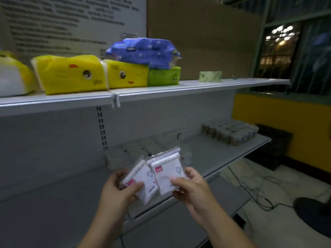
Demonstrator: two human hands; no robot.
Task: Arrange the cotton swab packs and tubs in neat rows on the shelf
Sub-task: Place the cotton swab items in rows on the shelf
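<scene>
- Grey metal shelving fills the view. The upper shelf (pixel 179 87) carries yellow tissue packs (pixel 71 74), a blue pack (pixel 143 51) lying on top of them, a green pack (pixel 164 76) and a roll of tape (pixel 210 76) standing apart to the right.
- A barred window (pixel 286 51) and a yellow wall lie to the right, with cables (pixel 250 187) on the floor below.
- The lower shelf (pixel 206 153) holds a block of swab tubs (pixel 231 130) in close rows at its right end. A blurred group of clear swab packs (pixel 143 149) sits further left, near the back panel.
- Both forearms reach up from the bottom edge and the hands meet in front of the lower shelf, above its front edge.
- The left hand (pixel 121 187) is raised with its palm turned inward. Its thumb lies across the face of the left swab pack (pixel 145 183) and the other fingers (pixel 118 173) curl behind it, gripping it.
- The right hand (pixel 193 185) mirrors this. Its thumb presses the lower face of the right swab pack (pixel 168 172) and the remaining fingers wrap its right edge, gripping it.
- The two held packs are tilted, swab tips uppermost. The right one overlaps the left and their inner edges touch.
- Neither held pack rests on the shelf.
- More packs may be stacked behind the left one. Motion blur prevents a count.
</scene>
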